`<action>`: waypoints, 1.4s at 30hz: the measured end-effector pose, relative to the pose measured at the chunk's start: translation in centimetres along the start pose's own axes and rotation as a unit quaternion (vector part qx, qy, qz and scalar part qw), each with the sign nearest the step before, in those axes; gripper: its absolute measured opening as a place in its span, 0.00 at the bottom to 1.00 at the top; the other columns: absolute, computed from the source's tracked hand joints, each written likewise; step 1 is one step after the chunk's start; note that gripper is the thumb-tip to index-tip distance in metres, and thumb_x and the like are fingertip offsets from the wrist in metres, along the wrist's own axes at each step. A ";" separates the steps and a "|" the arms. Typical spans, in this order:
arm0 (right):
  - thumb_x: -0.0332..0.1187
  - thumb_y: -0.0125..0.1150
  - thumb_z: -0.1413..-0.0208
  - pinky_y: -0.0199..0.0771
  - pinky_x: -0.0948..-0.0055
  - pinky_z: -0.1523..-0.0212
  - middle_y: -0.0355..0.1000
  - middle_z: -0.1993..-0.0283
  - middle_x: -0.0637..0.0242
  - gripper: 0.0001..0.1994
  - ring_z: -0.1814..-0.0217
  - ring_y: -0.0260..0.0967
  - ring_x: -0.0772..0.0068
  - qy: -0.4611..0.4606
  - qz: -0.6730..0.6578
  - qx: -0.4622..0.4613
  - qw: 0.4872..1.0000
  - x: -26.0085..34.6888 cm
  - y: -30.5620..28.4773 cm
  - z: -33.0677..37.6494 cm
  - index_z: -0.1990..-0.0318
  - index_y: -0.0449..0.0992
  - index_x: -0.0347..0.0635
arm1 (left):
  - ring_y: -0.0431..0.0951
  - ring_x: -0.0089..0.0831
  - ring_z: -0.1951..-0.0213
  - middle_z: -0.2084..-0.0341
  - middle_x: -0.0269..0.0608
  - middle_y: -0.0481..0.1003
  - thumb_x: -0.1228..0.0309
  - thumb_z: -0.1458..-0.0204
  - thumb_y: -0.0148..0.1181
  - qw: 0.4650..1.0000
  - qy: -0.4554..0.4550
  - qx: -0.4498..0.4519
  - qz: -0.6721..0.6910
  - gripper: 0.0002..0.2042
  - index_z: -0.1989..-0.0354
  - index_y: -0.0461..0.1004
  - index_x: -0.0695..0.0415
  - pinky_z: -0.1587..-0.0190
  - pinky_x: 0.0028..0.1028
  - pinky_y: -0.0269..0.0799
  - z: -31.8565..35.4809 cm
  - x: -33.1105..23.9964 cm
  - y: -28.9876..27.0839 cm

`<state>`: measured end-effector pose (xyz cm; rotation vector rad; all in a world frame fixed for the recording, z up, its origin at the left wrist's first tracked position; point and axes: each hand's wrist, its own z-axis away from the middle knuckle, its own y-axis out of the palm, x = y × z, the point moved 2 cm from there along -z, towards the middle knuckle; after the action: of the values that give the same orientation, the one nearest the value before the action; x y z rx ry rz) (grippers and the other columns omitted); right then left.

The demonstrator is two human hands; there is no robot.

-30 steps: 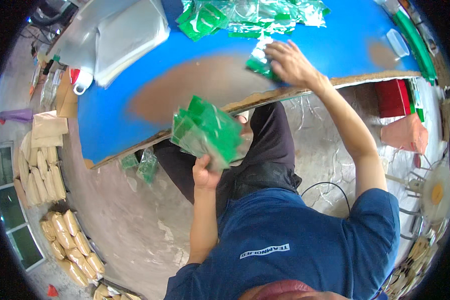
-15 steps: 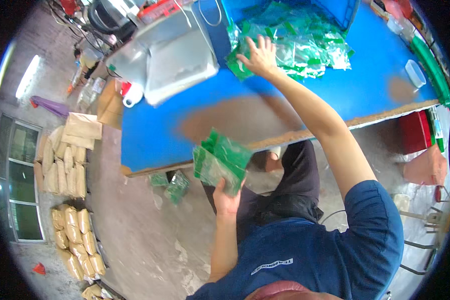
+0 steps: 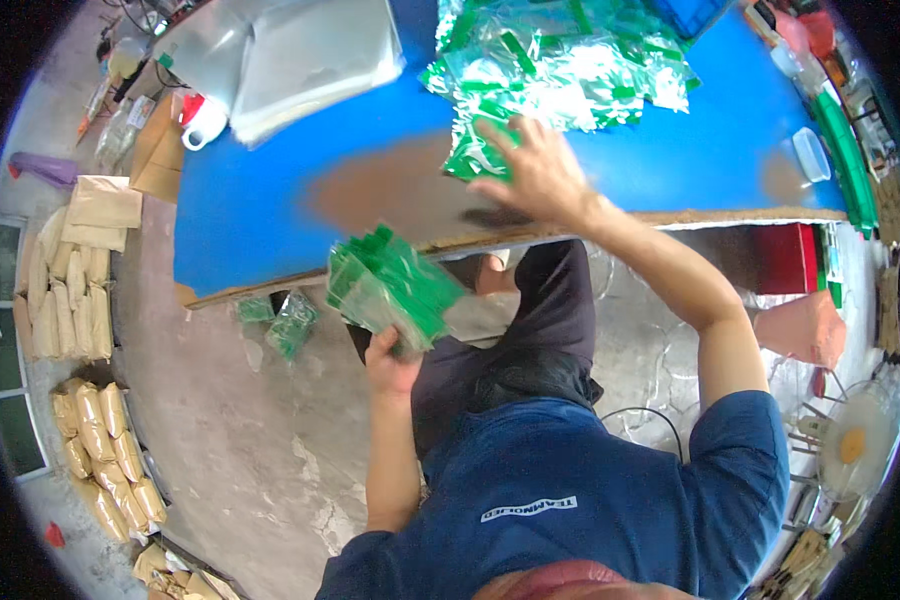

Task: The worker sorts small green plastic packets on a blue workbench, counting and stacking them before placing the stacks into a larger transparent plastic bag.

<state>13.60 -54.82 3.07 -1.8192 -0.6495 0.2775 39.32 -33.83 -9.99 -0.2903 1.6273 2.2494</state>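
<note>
My left hand [image 3: 392,368] is closed around a stack of flat green-and-clear plastic packets [image 3: 395,285], held fanned out in front of the table's near edge. My right hand [image 3: 540,175] is over the near left corner of a spread pile of similar shiny packets [image 3: 560,75]. Its thumb and fingers are apart, beside a green packet [image 3: 477,150] at the pile's edge. Whether the fingertips press on that packet is hard to make out. The pile lies on a blue tabletop [image 3: 270,220] with a brown worn patch.
Clear plastic sheets [image 3: 315,65] lie at the table's back left, near a white jug-like container with a red top [image 3: 205,122]. A blue bin [image 3: 692,15] stands behind the pile. Two packets [image 3: 290,322] lie on the floor. Filled brown bags [image 3: 105,450] are stacked left; a fan [image 3: 858,445] stands right.
My right hand has drawn back from the middle of the pile toward me, to its near corner. The left hand still holds its stack. The whole view has shifted.
</note>
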 end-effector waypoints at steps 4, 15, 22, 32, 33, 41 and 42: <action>0.51 0.71 0.53 0.67 0.54 0.44 0.64 0.43 0.53 0.34 0.40 0.62 0.50 -0.131 -0.036 0.106 0.985 4.8 1.1 4.2 0.43 0.68 0.42 | 0.65 0.50 0.36 0.38 0.48 0.67 0.68 0.49 0.64 0.999 0.020 0.039 -0.026 0.33 0.34 0.60 0.62 0.31 0.54 0.55 -0.3 0.4 -1.1; 0.28 0.57 0.36 0.74 0.71 0.49 0.75 0.50 0.67 0.16 0.52 0.75 0.74 0.314 -0.827 -0.076 0.460 8.3 2.2 5.4 0.43 0.67 0.43 | 0.57 0.45 0.30 0.33 0.45 0.61 0.68 0.50 0.63 0.983 0.003 0.165 0.081 0.32 0.34 0.63 0.55 0.27 0.53 0.43 -0.1 2.3 4.0; 0.30 0.58 0.36 0.74 0.72 0.51 0.77 0.54 0.71 0.09 0.55 0.74 0.77 0.343 -0.816 -0.059 0.461 8.9 3.1 6.7 0.50 0.74 0.44 | 0.56 0.49 0.31 0.34 0.48 0.62 0.69 0.52 0.63 0.970 0.008 0.208 0.122 0.33 0.34 0.62 0.59 0.27 0.57 0.38 -0.3 1.4 3.9; 0.31 0.60 0.37 0.76 0.76 0.61 0.77 0.58 0.70 0.04 0.59 0.75 0.77 0.349 -0.821 -0.039 0.451 9.0 3.7 7.6 0.57 0.75 0.44 | 0.56 0.49 0.30 0.33 0.49 0.61 0.68 0.54 0.67 0.990 -0.006 0.119 0.081 0.37 0.33 0.61 0.60 0.27 0.58 0.35 0.1 1.7 5.4; 0.31 0.60 0.37 0.76 0.76 0.61 0.77 0.58 0.70 0.04 0.59 0.75 0.77 0.350 -0.821 -0.040 0.450 9.2 3.7 7.8 0.57 0.75 0.44 | 0.56 0.49 0.30 0.33 0.49 0.61 0.68 0.54 0.67 0.990 -0.007 0.118 0.081 0.37 0.33 0.61 0.60 0.27 0.58 0.35 -0.1 1.8 5.5; 0.33 0.64 0.39 0.74 0.77 0.57 0.78 0.57 0.68 0.12 0.58 0.73 0.81 0.367 -0.774 0.053 0.514 10.0 2.1 8.6 0.52 0.77 0.38 | 0.57 0.50 0.31 0.34 0.49 0.63 0.67 0.46 0.60 0.979 -0.008 0.152 0.135 0.28 0.36 0.64 0.59 0.27 0.56 0.40 -1.4 2.0 0.4; 0.34 0.65 0.40 0.73 0.78 0.58 0.78 0.58 0.68 0.12 0.60 0.73 0.82 0.336 -0.752 0.042 0.565 9.6 1.8 8.3 0.53 0.77 0.36 | 0.57 0.50 0.31 0.34 0.49 0.63 0.67 0.46 0.60 0.980 -0.013 0.150 0.134 0.28 0.36 0.64 0.59 0.27 0.56 0.40 -1.3 2.0 0.5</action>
<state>17.98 -43.24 -0.22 -0.5843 -1.2970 -1.4390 37.23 -34.90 -10.74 0.0376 2.0632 2.1315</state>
